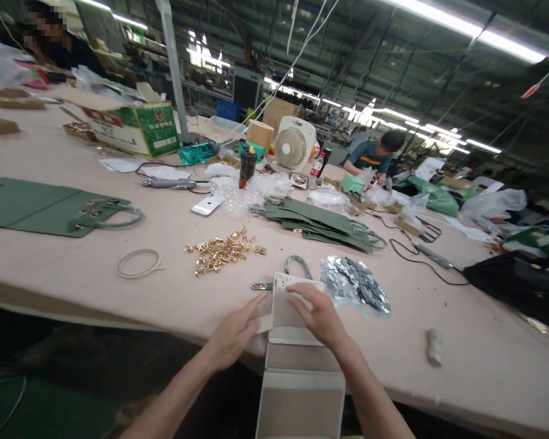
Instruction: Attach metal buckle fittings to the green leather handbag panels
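Pink worktable (73,274): pale grey folded bag panel (299,390) hangs lengthwise over nr edge; left hand (235,332) pinches its left side, right hand (318,317) flat on top w/ fingers apart.

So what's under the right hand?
A pale grey bag piece lies under the right hand, on the table edge. The left hand holds its side. The part beneath the palm is hidden.

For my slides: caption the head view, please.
Left hand grips and right hand presses a pale bag panel beside gold fittings on a table.
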`<state>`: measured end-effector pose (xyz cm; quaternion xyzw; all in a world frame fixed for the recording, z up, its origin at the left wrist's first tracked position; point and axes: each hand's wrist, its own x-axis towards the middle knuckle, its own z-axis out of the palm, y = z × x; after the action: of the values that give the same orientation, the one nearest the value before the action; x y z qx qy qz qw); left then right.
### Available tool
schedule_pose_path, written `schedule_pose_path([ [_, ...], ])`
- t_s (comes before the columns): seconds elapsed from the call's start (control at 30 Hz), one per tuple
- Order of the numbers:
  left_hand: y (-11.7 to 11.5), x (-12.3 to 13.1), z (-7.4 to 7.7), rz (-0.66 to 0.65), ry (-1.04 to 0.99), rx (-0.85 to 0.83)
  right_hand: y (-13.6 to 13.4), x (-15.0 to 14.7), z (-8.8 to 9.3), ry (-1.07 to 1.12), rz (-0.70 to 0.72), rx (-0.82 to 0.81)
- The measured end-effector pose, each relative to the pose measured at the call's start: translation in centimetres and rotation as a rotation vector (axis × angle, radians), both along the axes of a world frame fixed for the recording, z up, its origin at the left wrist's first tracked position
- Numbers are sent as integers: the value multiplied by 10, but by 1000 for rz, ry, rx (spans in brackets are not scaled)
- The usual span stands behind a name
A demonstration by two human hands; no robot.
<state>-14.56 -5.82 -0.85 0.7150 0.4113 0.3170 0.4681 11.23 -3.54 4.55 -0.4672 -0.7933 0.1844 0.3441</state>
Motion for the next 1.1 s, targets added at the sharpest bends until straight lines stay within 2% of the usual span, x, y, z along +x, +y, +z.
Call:
schedule_pose_path([
  [0.1, -1, 0, -3, 8, 1, -1, -18, -35, 9, -145, 174, -74],
  [0.2, -3, 0, -6, 9, 1, -9, -23, -51, 9, -277, 187, -116],
  [0.37, -6, -1, -4, 5, -11, 5, -24, -55, 8, -357, 163, -141],
  [0.63, -3, -2, 13, -36, -88, 28, -31, -56, 7, -392, 81, -125],
  [0.77, 1, -4, 11, -32, -38, 36, -34, -55, 3, -368, 75, -123],
  [0.93, 3, -5, 4, -2, -84, -79, -35, -56, -11, -297, 72, -91],
  [1.03, 6, -6, -1, 18, -131, -201, -37, -61, -19, -250, 79, -1],
  [1.1, 9, -7, -5, 42, -175, -269, -43, -64, -19, -210, 135, 82],
])
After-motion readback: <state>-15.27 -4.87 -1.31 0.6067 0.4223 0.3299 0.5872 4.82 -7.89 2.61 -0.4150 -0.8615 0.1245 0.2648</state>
